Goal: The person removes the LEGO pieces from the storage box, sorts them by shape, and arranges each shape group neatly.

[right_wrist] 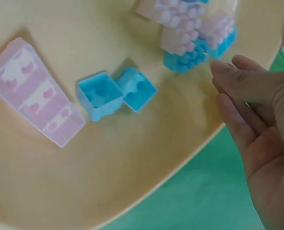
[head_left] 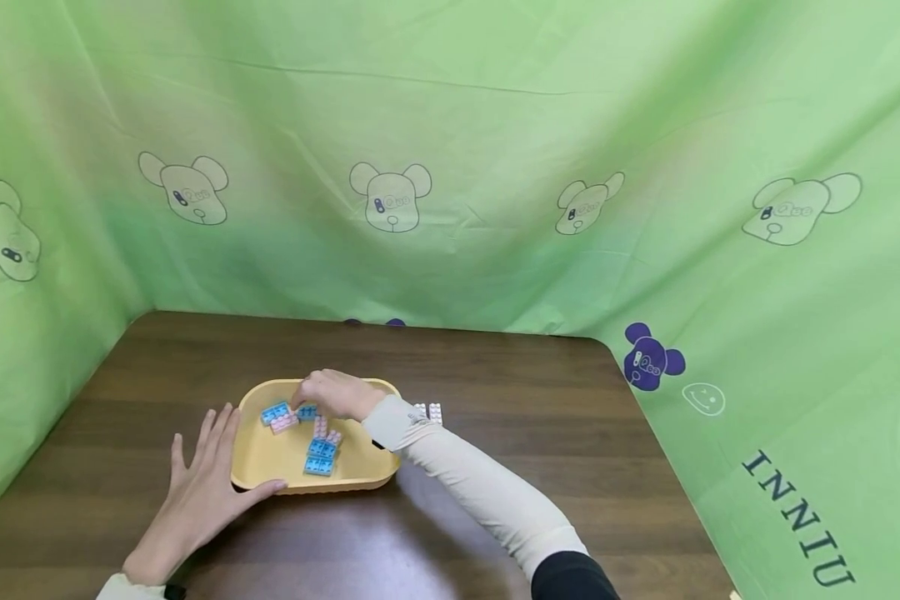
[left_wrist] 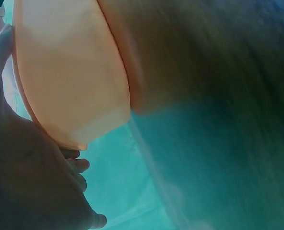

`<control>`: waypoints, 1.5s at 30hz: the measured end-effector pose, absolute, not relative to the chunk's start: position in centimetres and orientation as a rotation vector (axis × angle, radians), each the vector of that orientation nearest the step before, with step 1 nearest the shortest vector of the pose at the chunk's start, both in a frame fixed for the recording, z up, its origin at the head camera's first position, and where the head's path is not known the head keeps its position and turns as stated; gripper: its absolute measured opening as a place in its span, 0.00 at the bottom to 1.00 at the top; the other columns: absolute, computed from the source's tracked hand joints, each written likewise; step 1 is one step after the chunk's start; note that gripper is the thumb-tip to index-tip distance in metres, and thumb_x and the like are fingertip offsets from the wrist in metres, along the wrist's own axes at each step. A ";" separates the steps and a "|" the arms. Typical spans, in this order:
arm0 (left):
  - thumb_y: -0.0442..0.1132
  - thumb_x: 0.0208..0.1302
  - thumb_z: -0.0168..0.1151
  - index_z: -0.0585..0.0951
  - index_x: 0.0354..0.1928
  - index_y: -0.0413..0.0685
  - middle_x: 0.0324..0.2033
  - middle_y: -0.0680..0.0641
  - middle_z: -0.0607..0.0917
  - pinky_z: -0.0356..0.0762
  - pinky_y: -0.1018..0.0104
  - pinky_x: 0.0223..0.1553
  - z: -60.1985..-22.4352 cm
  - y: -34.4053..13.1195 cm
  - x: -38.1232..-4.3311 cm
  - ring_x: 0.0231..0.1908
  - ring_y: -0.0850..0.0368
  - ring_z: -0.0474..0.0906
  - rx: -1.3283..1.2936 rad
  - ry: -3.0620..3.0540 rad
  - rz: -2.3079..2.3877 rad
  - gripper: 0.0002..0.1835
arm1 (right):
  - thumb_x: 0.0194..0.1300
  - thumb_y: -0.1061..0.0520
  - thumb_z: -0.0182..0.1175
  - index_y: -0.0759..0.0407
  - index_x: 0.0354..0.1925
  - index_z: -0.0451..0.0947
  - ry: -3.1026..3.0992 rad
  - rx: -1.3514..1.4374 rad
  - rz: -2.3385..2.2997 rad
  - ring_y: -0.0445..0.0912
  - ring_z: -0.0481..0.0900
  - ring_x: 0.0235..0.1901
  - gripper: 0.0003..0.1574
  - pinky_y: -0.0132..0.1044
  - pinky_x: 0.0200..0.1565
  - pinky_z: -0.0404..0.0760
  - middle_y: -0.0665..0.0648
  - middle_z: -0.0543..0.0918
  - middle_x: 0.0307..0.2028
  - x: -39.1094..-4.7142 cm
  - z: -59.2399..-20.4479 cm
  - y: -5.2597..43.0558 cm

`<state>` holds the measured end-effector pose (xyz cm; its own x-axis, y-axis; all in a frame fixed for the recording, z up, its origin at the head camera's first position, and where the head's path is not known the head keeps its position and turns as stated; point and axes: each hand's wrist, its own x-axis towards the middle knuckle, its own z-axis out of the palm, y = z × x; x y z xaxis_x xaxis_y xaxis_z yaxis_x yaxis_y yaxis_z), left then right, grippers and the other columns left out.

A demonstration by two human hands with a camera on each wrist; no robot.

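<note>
A yellow tray [head_left: 266, 458] holds several pink and blue toy building bricks. My left hand [head_left: 204, 492] lies along its left end, fingers spread and straight, thumb by the front rim. In the left wrist view that hand rests against the tray's outer side [left_wrist: 70, 72]. Over the tray's back part, my right hand [head_left: 335, 393] reaches down with bent fingers. Its thumb and fingertips are right beside a cluster of joined pink bricks [right_wrist: 173, 38] and blue bricks [right_wrist: 185, 60]. No brick shows between them. Nearby lie blue bricks [right_wrist: 101, 96] and a long pink piece [right_wrist: 36, 91].
White-pink bricks [head_left: 436, 412] stand on the brown wooden table [head_left: 510, 383] just right of the tray, partly behind the right sleeve [head_left: 480, 483]. A green curtain [head_left: 480, 275] with printed bear heads encloses the table's back and sides.
</note>
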<state>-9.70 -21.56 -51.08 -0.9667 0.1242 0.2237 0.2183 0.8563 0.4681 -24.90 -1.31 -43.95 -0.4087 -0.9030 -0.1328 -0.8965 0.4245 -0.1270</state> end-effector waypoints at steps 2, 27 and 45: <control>0.71 0.56 0.73 0.48 0.83 0.35 0.80 0.28 0.54 0.27 0.23 0.72 -51.1 -21.6 -9.7 0.81 0.30 0.43 -0.266 -2.846 -0.755 0.70 | 0.65 0.77 0.65 0.56 0.55 0.90 2.502 -1.598 -0.003 0.41 0.87 0.53 0.26 0.23 0.56 0.78 0.50 0.90 0.54 -24.8 -44.3 -1.4; 0.71 0.56 0.73 0.49 0.83 0.34 0.80 0.29 0.55 0.27 0.23 0.72 -51.1 -21.6 -9.6 0.80 0.30 0.44 -0.267 -2.848 -0.750 0.69 | 0.66 0.72 0.68 0.53 0.55 0.90 2.504 -1.654 0.135 0.42 0.85 0.55 0.24 0.22 0.59 0.75 0.51 0.88 0.56 -24.6 -45.9 -1.7; 0.71 0.56 0.74 0.49 0.83 0.33 0.80 0.28 0.56 0.31 0.21 0.72 -51.1 -21.6 -9.8 0.80 0.30 0.46 -0.263 -2.842 -0.750 0.69 | 0.63 0.68 0.73 0.56 0.55 0.90 2.450 -1.730 0.201 0.43 0.85 0.56 0.22 0.22 0.60 0.74 0.53 0.87 0.56 -24.9 -45.8 -1.9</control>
